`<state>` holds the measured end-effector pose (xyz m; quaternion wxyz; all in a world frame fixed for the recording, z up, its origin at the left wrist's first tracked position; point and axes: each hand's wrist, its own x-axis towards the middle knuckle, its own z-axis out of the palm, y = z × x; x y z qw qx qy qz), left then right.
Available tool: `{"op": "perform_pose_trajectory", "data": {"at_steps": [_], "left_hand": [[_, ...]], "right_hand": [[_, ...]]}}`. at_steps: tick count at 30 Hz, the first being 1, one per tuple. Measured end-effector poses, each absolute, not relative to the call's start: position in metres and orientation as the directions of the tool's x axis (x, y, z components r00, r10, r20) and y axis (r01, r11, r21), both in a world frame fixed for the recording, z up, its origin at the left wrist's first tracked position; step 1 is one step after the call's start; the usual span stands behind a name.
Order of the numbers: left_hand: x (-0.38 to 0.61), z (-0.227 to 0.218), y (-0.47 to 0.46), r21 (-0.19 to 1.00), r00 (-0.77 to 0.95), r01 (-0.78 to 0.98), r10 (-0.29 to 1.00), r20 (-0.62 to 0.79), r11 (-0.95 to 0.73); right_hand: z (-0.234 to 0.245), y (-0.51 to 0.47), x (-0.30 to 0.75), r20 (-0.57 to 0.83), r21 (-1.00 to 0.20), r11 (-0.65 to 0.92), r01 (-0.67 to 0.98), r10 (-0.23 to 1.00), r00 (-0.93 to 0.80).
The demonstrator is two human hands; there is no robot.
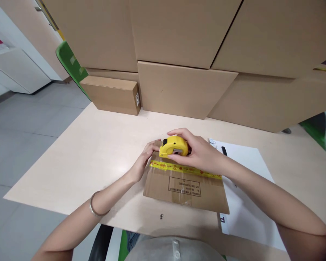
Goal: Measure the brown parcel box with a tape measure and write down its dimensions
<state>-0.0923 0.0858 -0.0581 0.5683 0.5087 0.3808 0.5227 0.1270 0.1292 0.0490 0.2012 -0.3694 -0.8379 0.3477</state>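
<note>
A small flat cardboard box (184, 186) lies on the pale wooden table (97, 156) in front of me, with a strip of yellow printed tape (184, 169) across its top. My right hand (198, 152) is closed round a yellow tape dispenser (174, 145) resting on the box's far left part. My left hand (143, 159) presses its fingers against the box's left far corner, right beside the dispenser.
A white sheet (247, 188) lies under the box's right side. A small brown carton (112, 94) and a wall of large cardboard boxes (184, 87) stand along the table's far edge. A green chair back (70, 65) shows at the left. Grey floor lies left of the table.
</note>
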Motion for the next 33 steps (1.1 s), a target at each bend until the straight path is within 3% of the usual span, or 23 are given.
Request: {"op": "perform_pose_trajectory", "data": {"at_steps": [5, 9, 14, 17, 27, 33], "left_hand": [[-0.088, -0.058, 0.084, 0.925, 0.113, -0.37, 0.993, -0.041, 0.08], [-0.093, -0.063, 0.084, 0.927, 0.16, -0.364, 0.987, -0.029, 0.086], [-0.11, -0.074, 0.088, 0.987, 0.298, -0.11, 0.943, 0.145, -0.117], [-0.117, -0.076, 0.09, 0.98, 0.356, 0.039, 0.919, 0.169, -0.195], [-0.114, -0.063, 0.087, 0.994, 0.318, 0.047, 0.945, 0.077, -0.097], [-0.112, -0.059, 0.086, 0.995, 0.263, 0.064, 0.963, 0.058, -0.078]], "right_hand": [[0.055, 0.125, 0.104, 0.078, -0.7, 0.605, 0.379, 0.593, -0.802], [0.052, 0.119, 0.101, 0.13, -0.665, 0.662, 0.346, 0.56, -0.818], [0.051, 0.112, 0.126, 0.095, -0.62, 0.633, 0.464, 0.648, -0.756], [0.051, 0.103, 0.157, 0.029, -0.627, 0.537, 0.564, 0.74, -0.672], [0.037, 0.059, 0.291, -0.102, -0.623, 0.243, 0.743, 0.917, -0.385], [0.033, 0.065, 0.292, -0.064, -0.652, 0.251, 0.716, 0.922, -0.382]]}}
